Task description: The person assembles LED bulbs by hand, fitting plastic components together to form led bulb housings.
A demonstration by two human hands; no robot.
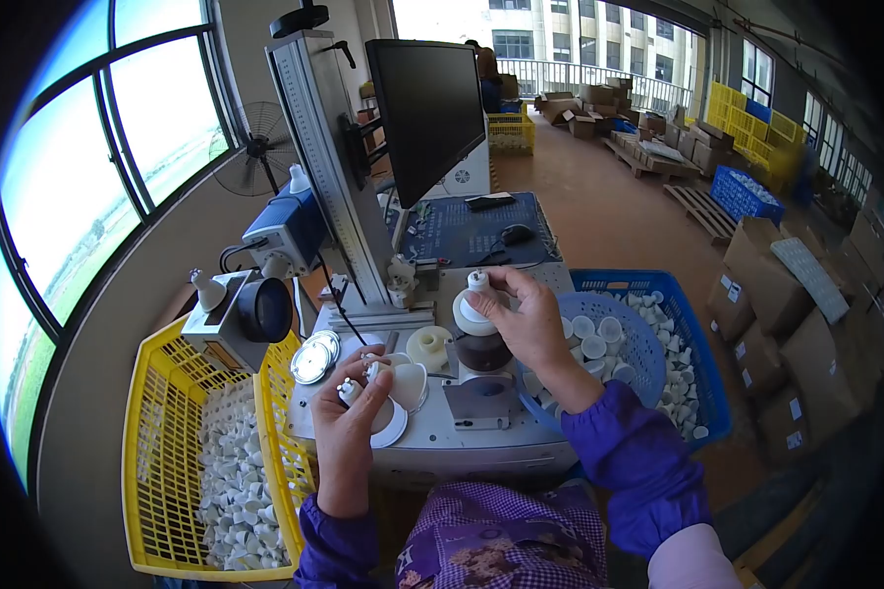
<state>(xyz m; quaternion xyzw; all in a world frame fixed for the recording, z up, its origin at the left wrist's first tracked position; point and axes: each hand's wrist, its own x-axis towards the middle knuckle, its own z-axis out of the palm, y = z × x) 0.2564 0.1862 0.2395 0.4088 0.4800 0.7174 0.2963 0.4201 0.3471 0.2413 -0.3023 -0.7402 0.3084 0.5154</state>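
Observation:
My right hand (528,319) pinches a white plastic lamp housing (477,282) by its narrow two-pin end, which points up. The housing sits right over a round fixture with a dark base (483,353) on the machine's bench. Lower and to the left, my left hand (342,420) is closed around a couple of similar white lamp housings (350,392), pin ends up. Near its fingers lie white round discs (391,422) and a cream plastic ring-shaped part (428,346). A laser-like head with a dark round lens (264,309) hangs left of the hands.
A yellow crate (147,471) full of white housings stands on the left. On the right, a blue crate (712,393) holds more, with a light blue basket (648,353) on top. A monitor (427,118) and column (324,167) rise behind; cardboard boxes (771,275) line the right.

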